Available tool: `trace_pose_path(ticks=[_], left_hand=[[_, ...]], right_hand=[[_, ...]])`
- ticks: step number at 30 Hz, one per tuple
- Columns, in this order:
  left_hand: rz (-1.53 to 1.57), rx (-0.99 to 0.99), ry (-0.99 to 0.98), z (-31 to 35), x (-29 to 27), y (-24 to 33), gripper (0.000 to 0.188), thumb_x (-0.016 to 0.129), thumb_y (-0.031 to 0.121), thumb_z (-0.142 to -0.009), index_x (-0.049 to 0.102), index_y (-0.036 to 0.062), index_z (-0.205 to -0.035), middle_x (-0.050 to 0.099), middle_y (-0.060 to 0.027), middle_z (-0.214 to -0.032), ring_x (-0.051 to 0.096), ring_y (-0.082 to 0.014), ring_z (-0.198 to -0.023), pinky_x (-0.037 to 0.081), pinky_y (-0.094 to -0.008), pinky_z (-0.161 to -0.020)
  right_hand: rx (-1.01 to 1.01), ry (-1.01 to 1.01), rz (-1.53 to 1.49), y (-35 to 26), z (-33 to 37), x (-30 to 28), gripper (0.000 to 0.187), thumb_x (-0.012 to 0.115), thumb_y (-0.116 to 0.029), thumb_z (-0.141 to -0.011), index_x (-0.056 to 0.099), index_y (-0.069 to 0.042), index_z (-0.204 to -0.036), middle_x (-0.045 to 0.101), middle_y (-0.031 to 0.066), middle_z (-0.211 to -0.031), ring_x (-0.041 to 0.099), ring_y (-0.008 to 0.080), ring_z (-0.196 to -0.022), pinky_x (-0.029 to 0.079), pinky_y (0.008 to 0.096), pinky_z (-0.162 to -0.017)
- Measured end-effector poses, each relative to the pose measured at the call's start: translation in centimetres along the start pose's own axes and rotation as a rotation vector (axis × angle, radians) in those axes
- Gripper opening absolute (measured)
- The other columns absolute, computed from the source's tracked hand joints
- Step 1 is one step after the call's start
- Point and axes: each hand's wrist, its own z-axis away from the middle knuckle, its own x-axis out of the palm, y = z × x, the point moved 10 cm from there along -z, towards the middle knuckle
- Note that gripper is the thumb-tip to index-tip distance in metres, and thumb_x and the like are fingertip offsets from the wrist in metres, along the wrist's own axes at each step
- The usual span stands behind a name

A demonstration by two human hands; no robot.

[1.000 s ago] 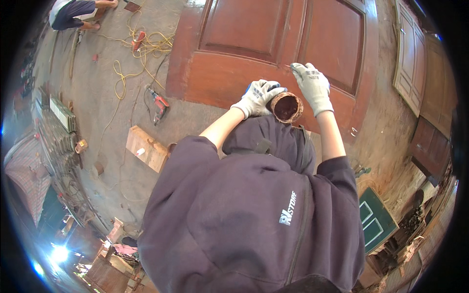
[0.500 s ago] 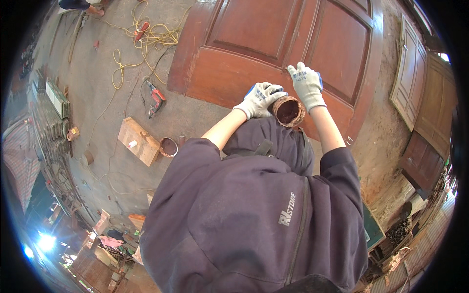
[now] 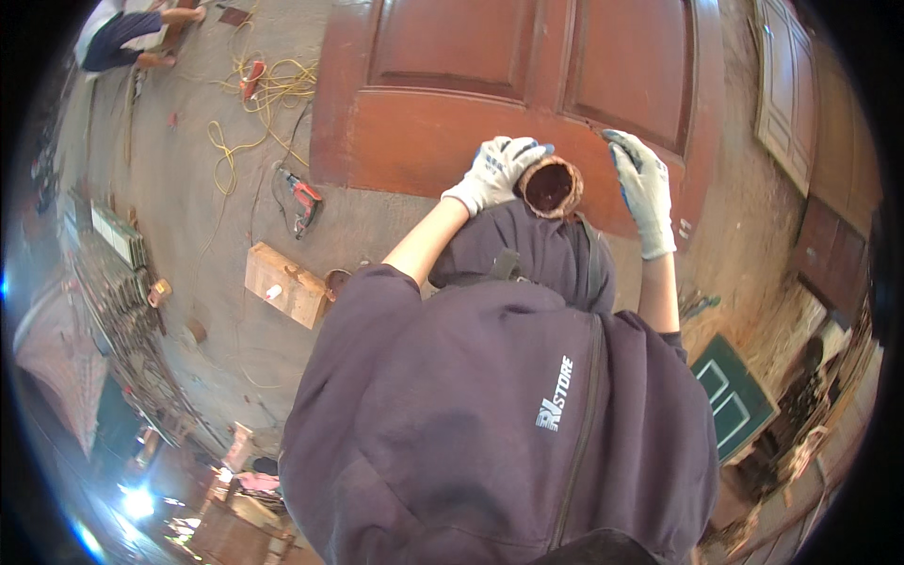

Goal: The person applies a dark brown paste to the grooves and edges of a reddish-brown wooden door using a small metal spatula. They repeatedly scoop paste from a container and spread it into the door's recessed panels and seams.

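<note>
My left hand [image 3: 499, 174], in a pale knit glove with blue coating, grips the side of a round tub [image 3: 550, 187]. The tub's rim is crusted brown, and dark brown matter shows inside. My right hand [image 3: 642, 193], gloved alike, is to the right of the tub, over the lower part of a reddish-brown panelled wooden door [image 3: 452, 141]. Its fingers bend together toward the door; what they hold, if anything, is too small to tell. A small dark mark shows on the door by the fingertips.
Left of the door lie a red power drill [image 3: 303, 202], a tangled yellow cord [image 3: 278, 87] and a wooden block [image 3: 282, 282]. A second round container [image 3: 336, 281] is partly hidden by my sleeve. A green board [image 3: 734, 395] is at right; more doors [image 3: 786, 94] stand beyond. Another person sits far left.
My right hand has moved right and toward me, away from the tub, and turned. The left hand still holds the tub. The view has shifted, showing more of the other person.
</note>
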Motion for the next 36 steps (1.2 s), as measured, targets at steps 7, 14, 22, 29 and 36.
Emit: trace_pose_path(ticks=[7, 14, 22, 29, 36], left_hand=[[0.046, -0.033, 0.002, -0.7, 0.0, 0.6, 0.075, 0.085, 0.038, -0.066, 0.059, 0.0218, -0.134, 0.062, -0.0049, -0.127, 0.06, -0.0316, -0.107, 0.048, -0.0456, -0.095], [-0.023, 0.029, 0.024, -0.9, 1.4, 0.3, 0.079, 0.085, 0.04, -0.064, 0.058, 0.0242, -0.136, 0.064, -0.0029, -0.119, 0.059, -0.0288, -0.107, 0.045, -0.0464, -0.093], [-0.105, 0.099, -0.027, -1.6, 1.5, 2.1, 0.086, 0.086, 0.043, -0.062, 0.055, 0.0235, -0.14, 0.061, -0.0031, -0.116, 0.057, -0.0275, -0.108, 0.043, -0.0458, -0.095], [-0.151, 0.108, -0.055, -1.2, 1.4, 1.9, 0.093, 0.089, 0.035, -0.06, 0.05, 0.0223, -0.144, 0.058, -0.0052, -0.117, 0.057, -0.0281, -0.109, 0.043, -0.0455, -0.094], [-0.081, 0.082, -0.058, -1.9, 1.5, 2.2, 0.095, 0.09, 0.035, -0.059, 0.049, 0.0198, -0.143, 0.058, -0.0063, -0.119, 0.056, -0.0288, -0.109, 0.043, -0.0446, -0.094]], right_hand=[[-0.104, -0.115, 0.496, -2.6, 8.6, 3.5, 0.018, 0.062, -0.025, -0.095, 0.07, -0.016, -0.109, 0.065, 0.0087, -0.098, 0.07, 0.0317, -0.089, 0.055, 0.0419, -0.074], [-0.189, 0.028, 0.995, -2.4, 6.1, 9.6, 0.024, 0.068, -0.019, -0.085, 0.066, -0.012, -0.107, 0.064, 0.0077, -0.104, 0.069, 0.0268, -0.086, 0.054, 0.0424, -0.069], [-0.186, -0.121, 0.71, 1.0, 7.6, 8.5, 0.017, 0.06, -0.014, -0.089, 0.071, -0.013, -0.101, 0.063, 0.0088, -0.11, 0.069, 0.0289, -0.096, 0.055, 0.0456, -0.075], [0.063, 0.088, 0.108, 2.6, 8.6, 2.9, 0.017, 0.065, -0.015, -0.092, 0.073, -0.009, -0.105, 0.068, 0.0136, -0.096, 0.069, 0.0319, -0.088, 0.054, 0.042, -0.081], [0.252, 0.056, -0.64, 8.6, 10.6, 2.4, 0.022, 0.067, -0.013, -0.095, 0.073, -0.001, -0.112, 0.07, 0.0003, -0.1, 0.062, 0.0064, -0.089, 0.053, 0.0242, -0.076]])
